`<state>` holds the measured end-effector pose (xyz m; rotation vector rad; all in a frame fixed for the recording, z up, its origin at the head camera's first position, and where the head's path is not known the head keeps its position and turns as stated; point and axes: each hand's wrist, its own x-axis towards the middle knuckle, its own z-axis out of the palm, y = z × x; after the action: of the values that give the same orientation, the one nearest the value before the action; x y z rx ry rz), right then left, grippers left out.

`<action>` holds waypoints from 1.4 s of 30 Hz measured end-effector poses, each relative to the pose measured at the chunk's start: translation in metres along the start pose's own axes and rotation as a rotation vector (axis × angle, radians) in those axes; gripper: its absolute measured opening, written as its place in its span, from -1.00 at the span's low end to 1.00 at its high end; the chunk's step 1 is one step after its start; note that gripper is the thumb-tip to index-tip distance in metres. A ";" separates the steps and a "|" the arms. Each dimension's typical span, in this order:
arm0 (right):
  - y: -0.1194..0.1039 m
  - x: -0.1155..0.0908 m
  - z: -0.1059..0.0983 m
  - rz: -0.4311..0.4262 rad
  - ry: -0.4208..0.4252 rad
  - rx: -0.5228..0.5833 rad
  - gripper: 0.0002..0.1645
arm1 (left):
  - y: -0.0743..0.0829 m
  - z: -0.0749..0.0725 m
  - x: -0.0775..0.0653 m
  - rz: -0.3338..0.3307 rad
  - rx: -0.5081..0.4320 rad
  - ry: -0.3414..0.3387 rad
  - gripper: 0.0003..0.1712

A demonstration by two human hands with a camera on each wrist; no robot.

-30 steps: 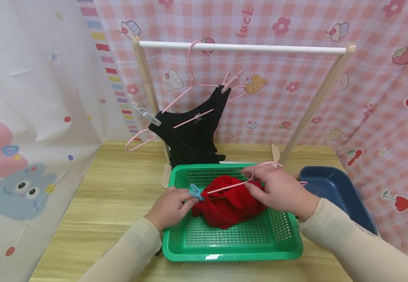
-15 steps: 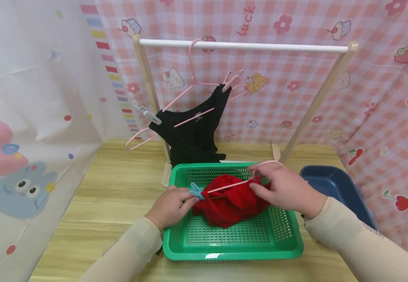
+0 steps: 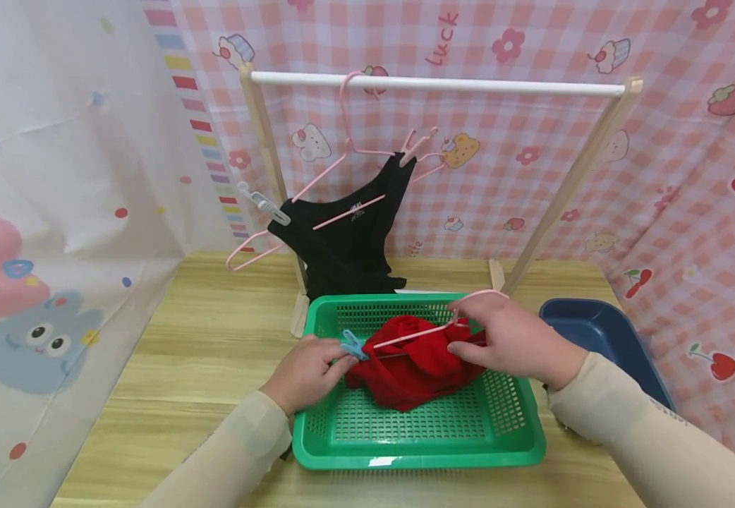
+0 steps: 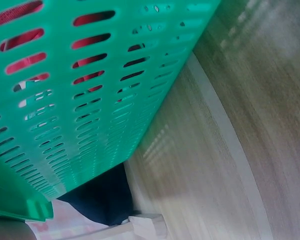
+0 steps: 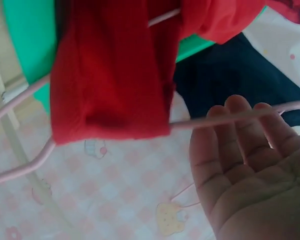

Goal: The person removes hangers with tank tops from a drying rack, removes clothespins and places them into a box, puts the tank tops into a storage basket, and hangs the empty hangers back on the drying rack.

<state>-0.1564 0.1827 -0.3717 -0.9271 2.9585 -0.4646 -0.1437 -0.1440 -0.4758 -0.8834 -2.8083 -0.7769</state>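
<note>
A red garment (image 3: 415, 374) lies bunched in the green basket (image 3: 444, 460), with a pink clothes hanger (image 3: 413, 335) run through it. At the garment's left shoulder, my left hand (image 3: 304, 374) pinches a blue clothespin (image 3: 353, 344) between thumb and fingers. My right hand (image 3: 523, 346) is over the hanger's right side, close to its hook. In the right wrist view, the fingers of that hand (image 5: 262, 170) are loosely extended, and the pink hanger arm crosses them near the tips. A red shoulder strap (image 5: 112, 85) is looped over the hanger there. The left wrist view shows mostly basket wall.
A wooden rack with a white rod (image 3: 469, 85) stands behind the basket. From it hangs a black tank top (image 3: 348, 247) on another pink hanger, held by a grey clothespin (image 3: 266, 206) and a pink clothespin (image 3: 413, 147). A dark blue tub (image 3: 577, 331) is at the right.
My right hand has shifted slightly right along the hanger, now covering its right end, which showed earlier. My left hand, the blue clothespin and the red garment stay in place.
</note>
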 end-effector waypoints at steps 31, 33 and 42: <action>-0.114 0.031 0.020 -0.130 -0.014 -0.192 -0.24 | 0.000 0.001 0.001 0.001 0.013 -0.005 -0.62; -0.116 0.038 0.025 -0.151 -0.045 -0.171 -0.23 | -0.001 0.001 0.001 0.010 0.012 0.007 -0.67; -0.122 0.056 0.046 -0.254 -0.044 -0.117 -0.52 | -0.001 0.003 0.000 0.027 0.043 0.050 -0.76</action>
<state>-0.1302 0.0435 -0.3763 -1.3156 2.8662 -0.2708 -0.1437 -0.1433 -0.4784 -0.8811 -2.7533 -0.7216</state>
